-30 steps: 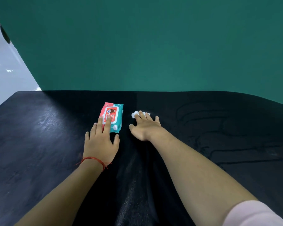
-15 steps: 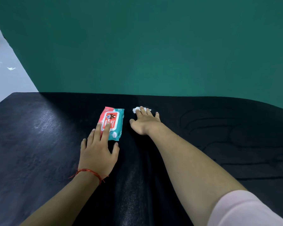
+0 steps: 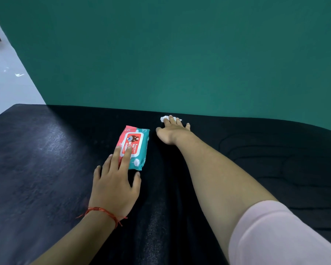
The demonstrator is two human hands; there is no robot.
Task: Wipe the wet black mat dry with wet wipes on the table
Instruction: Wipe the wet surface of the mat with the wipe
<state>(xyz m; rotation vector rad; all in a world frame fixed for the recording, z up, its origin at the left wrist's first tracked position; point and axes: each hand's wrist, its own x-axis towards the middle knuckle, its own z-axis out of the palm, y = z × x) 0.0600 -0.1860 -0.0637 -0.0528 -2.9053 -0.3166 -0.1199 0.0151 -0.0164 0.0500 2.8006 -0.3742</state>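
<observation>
Closest to the viewer, at the lower right, a pale pink sleeve (image 3: 275,236) covers the upper part of the right arm, and the bare forearm stretches forward across the black mat (image 3: 36,159). On the lower left, a red string bracelet (image 3: 101,212) circles the left wrist.

Just beyond it, the left hand (image 3: 114,190) lies palm down with its fingers straight and spread apart. The thumb and the little finger rest on the mat, while the tips of two of the longer fingers rest on the near end of the pack of wet wipes (image 3: 136,148). This pack lies flat on the mat near the middle, coral and teal with a cartoon label on its flap.

Farther away and to the right of the pack, apart from it, the right hand (image 3: 170,133) reaches out palm down. Its fingers are straight and close together, pressing a crumpled white wipe (image 3: 165,118) onto the mat just short of the mat's far edge; part of the wipe shows beyond the fingertips.

The mat covers the whole table, with a dull sheen on its left side and faint curved streaks on its right. Behind it rises a plain green wall (image 3: 180,54), and a pale floor (image 3: 6,83) shows at the far left
</observation>
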